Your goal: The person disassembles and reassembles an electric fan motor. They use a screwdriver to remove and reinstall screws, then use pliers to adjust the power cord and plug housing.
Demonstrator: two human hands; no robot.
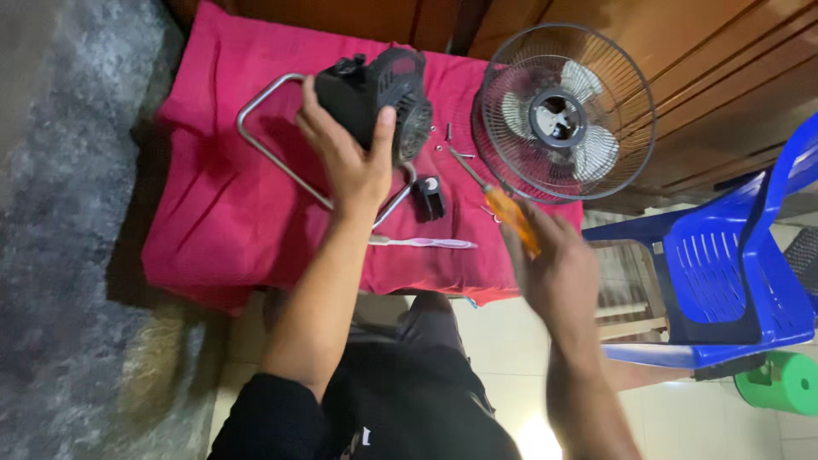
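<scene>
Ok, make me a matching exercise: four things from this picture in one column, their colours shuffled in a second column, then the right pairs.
Things:
1. fan motor housing, under the left hand
2. screwdriver handle, in the right hand
3. chair
4. cloth

Colours:
A. blue
B. red
C. black
D. orange

Pairs: 1-C, 2-D, 3-A, 4-B

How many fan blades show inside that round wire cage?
3. Inside the wire cage: one blade upper right, one left, one lower right of the hub. The wires may hide detail.
</scene>
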